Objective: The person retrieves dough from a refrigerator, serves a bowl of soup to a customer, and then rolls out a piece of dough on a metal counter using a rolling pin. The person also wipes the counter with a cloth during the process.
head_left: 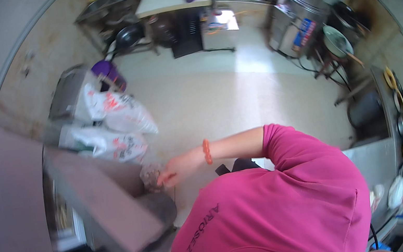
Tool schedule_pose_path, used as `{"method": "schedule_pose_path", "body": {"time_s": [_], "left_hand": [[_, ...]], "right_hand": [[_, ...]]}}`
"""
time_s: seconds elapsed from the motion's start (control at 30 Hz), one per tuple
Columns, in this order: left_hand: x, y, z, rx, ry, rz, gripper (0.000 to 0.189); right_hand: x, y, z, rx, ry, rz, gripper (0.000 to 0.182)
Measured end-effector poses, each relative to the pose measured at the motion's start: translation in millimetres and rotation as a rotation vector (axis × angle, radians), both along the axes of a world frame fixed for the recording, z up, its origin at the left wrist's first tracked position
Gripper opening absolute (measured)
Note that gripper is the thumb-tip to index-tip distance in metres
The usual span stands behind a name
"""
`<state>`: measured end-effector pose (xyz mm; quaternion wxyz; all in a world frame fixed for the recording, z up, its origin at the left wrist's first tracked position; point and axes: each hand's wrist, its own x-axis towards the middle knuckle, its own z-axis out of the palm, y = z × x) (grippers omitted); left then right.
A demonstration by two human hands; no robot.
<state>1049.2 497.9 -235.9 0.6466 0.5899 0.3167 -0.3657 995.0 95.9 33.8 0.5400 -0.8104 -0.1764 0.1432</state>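
Note:
My right hand (177,172), with an orange bead bracelet on the wrist, reaches across towards the left. Its fingers close on a small clear plastic bag (150,177) whose contents are blurred. The bag is beside a grey-pink door or panel (106,196), which stands at an angle and is blurred too. Behind that panel, part of an open cabinet interior (68,230) shows, seemingly a refrigerator, with pale items inside. My left hand is out of view; the panel and my pink shirt cover that side.
White plastic bags (124,112) with red print lie on the floor near a grey bin (71,91) and a purple bucket (110,73). A worktable (174,1) stands at the back. To the right are a large metal cooker (295,20), a wok (337,41) and a steel counter (369,159).

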Motion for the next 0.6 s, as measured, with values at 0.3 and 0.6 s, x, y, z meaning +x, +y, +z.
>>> {"method": "schedule_pose_path", "body": {"time_s": [0.3, 0.6], "left_hand": [[26, -318, -17, -0.034, -0.013, -0.487, 0.022], [-28, -652, 81, -0.263, -0.202, -1.015, 0.027]], "right_hand": [[-234, -213, -77, 0.323, 0.332, -0.941, 0.039], [-382, -307, -196, 0.917, 0.498, -1.856, 0.028]]}}
